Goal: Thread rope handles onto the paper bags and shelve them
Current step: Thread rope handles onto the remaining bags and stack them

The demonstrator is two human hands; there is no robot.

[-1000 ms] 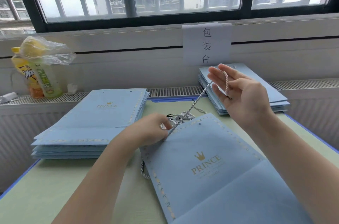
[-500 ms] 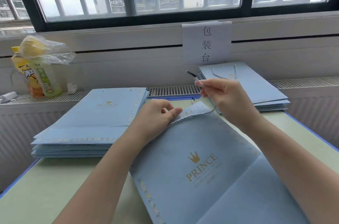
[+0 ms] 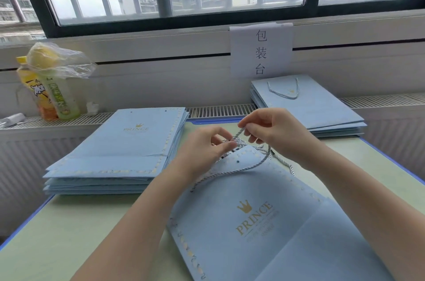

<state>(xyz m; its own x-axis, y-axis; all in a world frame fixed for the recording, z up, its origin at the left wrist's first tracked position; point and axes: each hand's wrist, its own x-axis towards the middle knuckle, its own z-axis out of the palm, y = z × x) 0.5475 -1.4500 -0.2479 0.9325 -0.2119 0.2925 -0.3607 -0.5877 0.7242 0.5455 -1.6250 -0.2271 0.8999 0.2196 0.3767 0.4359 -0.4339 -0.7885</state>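
A flat light-blue paper bag (image 3: 250,223) with a gold crown logo lies on the table in front of me, its top edge pointing away. A grey-white twisted rope (image 3: 253,167) curves across its top. My left hand (image 3: 207,149) pinches the rope near the bag's top edge, where a small bundle of ropes lies. My right hand (image 3: 273,131) pinches the same rope a little higher, just above the bag. A punched hole shows near the top edge.
A stack of blue bags without handles (image 3: 119,154) lies at the left. A smaller stack with a rope handle on top (image 3: 308,106) sits at the back right. Two drink bottles (image 3: 50,94) under a plastic bag stand on the radiator ledge. A paper sign (image 3: 261,50) hangs below the window.
My right hand came down from a raised, open pose and now pinches the rope close to my left hand. The bag slid slightly; a loop of rope now lies across its top.
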